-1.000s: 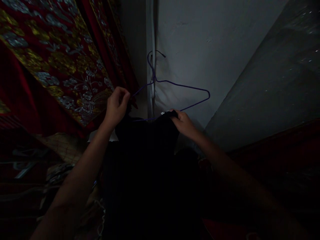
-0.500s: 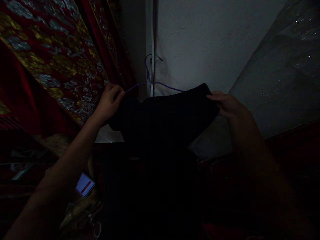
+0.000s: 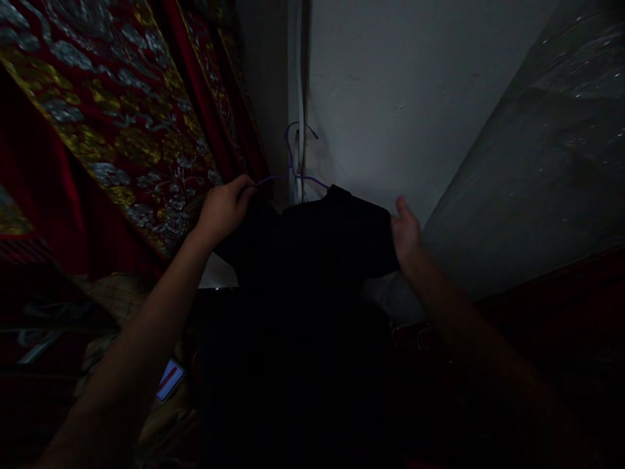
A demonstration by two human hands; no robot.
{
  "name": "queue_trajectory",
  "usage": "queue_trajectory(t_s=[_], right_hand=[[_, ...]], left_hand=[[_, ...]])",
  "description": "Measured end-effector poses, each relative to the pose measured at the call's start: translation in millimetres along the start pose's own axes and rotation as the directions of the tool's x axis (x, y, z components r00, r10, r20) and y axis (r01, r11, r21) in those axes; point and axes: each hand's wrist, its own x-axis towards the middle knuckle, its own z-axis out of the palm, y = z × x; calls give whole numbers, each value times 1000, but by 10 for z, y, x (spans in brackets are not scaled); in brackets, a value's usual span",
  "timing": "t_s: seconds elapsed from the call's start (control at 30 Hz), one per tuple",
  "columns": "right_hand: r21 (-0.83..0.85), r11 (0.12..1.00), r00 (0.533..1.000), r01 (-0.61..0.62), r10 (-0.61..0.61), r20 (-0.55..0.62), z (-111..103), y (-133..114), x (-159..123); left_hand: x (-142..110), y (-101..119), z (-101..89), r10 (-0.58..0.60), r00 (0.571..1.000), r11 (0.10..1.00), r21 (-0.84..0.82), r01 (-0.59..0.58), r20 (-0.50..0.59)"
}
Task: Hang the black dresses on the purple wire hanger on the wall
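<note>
A black short-sleeved garment, apparently a shirt [image 3: 312, 254], hangs in front of me on a thin purple wire hanger [image 3: 315, 178]. The hanger's hook points up in front of the wall. At the garment's left shoulder, my left hand [image 3: 224, 210] is closed, pinching the dark cloth beside the hanger's arm. My right hand [image 3: 406, 238] is at the end of the right sleeve, thumb stretched up and apart; its other fingers are partly hidden at the sleeve edge. The lower part of the garment sinks into the dark.
Red cloth with gold and silver embroidery [image 3: 131, 143] hangs at left. A pale pipe [image 3: 301, 78] runs down the wall [image 3: 381, 91] behind the hanger. Shiny clear plastic sheeting [image 3: 551, 143] covers the right side. A lit phone [image 3: 170, 380] lies low at left.
My right hand has let the collar-side cloth drop and moved left and down to the sleeve. The right shoulder now lies over the hanger. My left hand keeps its pinch.
</note>
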Motion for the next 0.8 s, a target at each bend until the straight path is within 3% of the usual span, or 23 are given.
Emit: queue_trajectory(t_s=[0.13, 0.2, 0.27, 0.3, 0.33, 0.37, 0.4, 0.43, 0.47, 0.5, 0.6, 0.63, 0.7, 0.8], right_hand=[[-100, 995, 991, 30, -43, -130, -106, -363, 211], [-108, 994, 990, 27, -41, -133, -97, -613, 235], [-19, 1000, 1000, 11, -12, -22, -35, -801, 155], [50, 999, 996, -1, -3, 94, 14, -853, 80], [115, 993, 968, -20, -9, 252, 75, -873, -12], [160, 986, 902, -44, -30, 431, 147, -861, -113], [176, 982, 805, -65, -52, 591, 229, -822, -214], [164, 984, 712, -73, -64, 699, 318, -763, -308], [133, 989, 662, -61, -60, 747, 411, -689, -387], [97, 995, 673, -32, -51, 738, 503, -611, -447], [25, 995, 877, 93, -94, 472, 715, -408, -493], [20, 991, 913, 130, -128, 388, 752, -363, -473], [44, 985, 929, 167, -172, 327, 768, -303, -415], [95, 994, 895, 54, -90, 438, 660, -230, -402]], left_hand=[[88, -81, 90, -50, 991, 998, -31, 46, -128], [136, -137, 127, -66, 982, 996, -75, 53, -178], [145, -167, 142, -80, 976, 991, -117, 57, -205], [129, -163, 144, -86, 973, 988, -143, 56, -213], [96, -142, 143, -88, 972, 983, -175, 50, -217], [50, -102, 143, -84, 973, 975, -217, 36, -217], [-8, -43, 146, -76, 974, 963, -270, 16, -215], [-74, 37, 153, -65, 976, 944, -329, -7, -206], [-143, 134, 164, -51, 980, 920, -390, -29, -193], [-210, 248, 179, -36, 983, 893, -447, -49, -178], [-363, 642, 225, 3, 997, 804, -592, -48, -76], [-392, 773, 235, 14, 1000, 772, -636, -19, -14], [-420, 997, 245, 40, 992, 688, -723, 62, 123], [-429, 1151, 257, 88, 957, 515, -835, 193, 276]])
